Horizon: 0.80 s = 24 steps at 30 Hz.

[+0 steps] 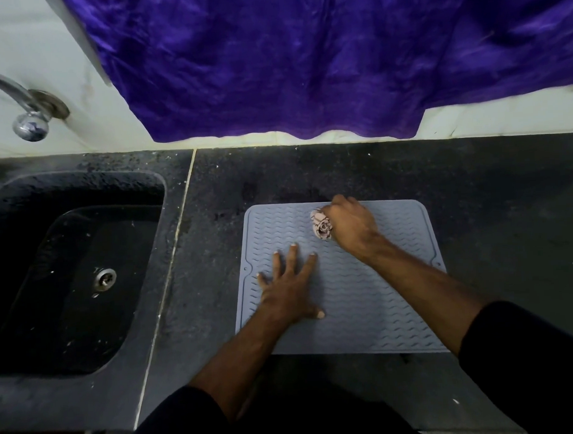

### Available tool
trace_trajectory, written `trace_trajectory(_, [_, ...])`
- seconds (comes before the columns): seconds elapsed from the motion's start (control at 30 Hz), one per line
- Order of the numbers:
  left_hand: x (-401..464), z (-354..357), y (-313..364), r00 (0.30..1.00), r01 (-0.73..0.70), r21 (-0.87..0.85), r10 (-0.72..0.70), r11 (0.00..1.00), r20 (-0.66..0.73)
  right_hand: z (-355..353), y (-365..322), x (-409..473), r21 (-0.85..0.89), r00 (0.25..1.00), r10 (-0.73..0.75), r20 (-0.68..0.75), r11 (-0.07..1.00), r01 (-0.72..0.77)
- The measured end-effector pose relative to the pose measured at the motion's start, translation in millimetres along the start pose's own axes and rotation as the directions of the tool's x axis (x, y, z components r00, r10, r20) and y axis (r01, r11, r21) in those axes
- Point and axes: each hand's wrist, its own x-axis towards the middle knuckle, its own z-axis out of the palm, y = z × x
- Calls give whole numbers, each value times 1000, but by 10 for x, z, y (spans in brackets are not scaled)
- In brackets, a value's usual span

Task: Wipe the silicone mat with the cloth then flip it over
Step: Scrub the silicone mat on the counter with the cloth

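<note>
A grey-blue silicone mat with a wavy ribbed surface lies flat on the dark counter. My left hand rests palm down on its left half, fingers spread and straight. My right hand grips a bunched pale pink patterned cloth and holds it against the mat near the far edge, about the middle. Most of the cloth is hidden under that hand.
A black sink with a metal drain is set into the counter at the left, a chrome tap above it. A purple fabric hangs over the back wall. Dark counter extends right of the mat.
</note>
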Motion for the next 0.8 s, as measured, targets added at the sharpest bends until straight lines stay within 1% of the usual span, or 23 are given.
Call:
trace_trajectory(0.03, [4, -8, 8, 1000, 5, 0, -5, 1000, 9, -7, -88, 19, 33, 999, -38, -21, 999, 39])
trace_trajectory(0.1, [17, -17, 28, 1000, 18, 12, -18, 1000, 24, 9, -335, 50, 89, 992, -123, -17, 988, 124])
trace_trajectory(0.13, [24, -16, 34, 999, 22, 17, -22, 1000, 26, 42, -467, 54, 87, 986, -167, 5, 982, 166])
trace_trajectory(0.2, [36, 6, 32, 999, 29, 18, -30, 999, 22, 141, -651, 41, 25, 972, -232, 49, 973, 231])
trace_trajectory(0.27, [46, 25, 18, 999, 38, 25, -38, 999, 15, 188, -641, 25, -15, 975, -213, 68, 977, 215])
trace_trajectory(0.4, [23, 37, 1, 1000, 22, 19, -22, 1000, -2, 98, -314, -40, -35, 989, -82, 122, 996, 87])
trace_trajectory(0.47, [10, 30, -1, 1000, 13, 18, -12, 1000, -11, 53, -179, -75, -16, 992, -53, 118, 998, 55])
trace_trajectory(0.53, [9, 24, 0, 1000, 14, 17, -14, 1000, -8, 27, -222, -45, 39, 995, -73, 70, 997, 70])
trace_trajectory(0.6, [25, 31, 6, 1000, 24, 17, -24, 1000, 4, 11, -435, 14, 139, 989, -147, 28, 980, 142])
trace_trajectory(0.63, [33, 39, 8, 1000, 30, 13, -30, 999, 9, 17, -571, 28, 174, 981, -191, 31, 968, 183])
trace_trajectory(0.67, [36, 48, 10, 999, 35, 11, -35, 999, 10, 33, -707, 29, 175, 970, -239, 52, 958, 227])
trace_trajectory(0.73, [34, 53, 16, 999, 35, 16, -35, 999, -5, 89, -853, 17, 86, 949, -303, 89, 951, 296])
trace_trajectory(0.8, [29, 46, 16, 999, 32, 13, -32, 999, -12, 103, -793, 12, 35, 960, -266, 91, 964, 264])
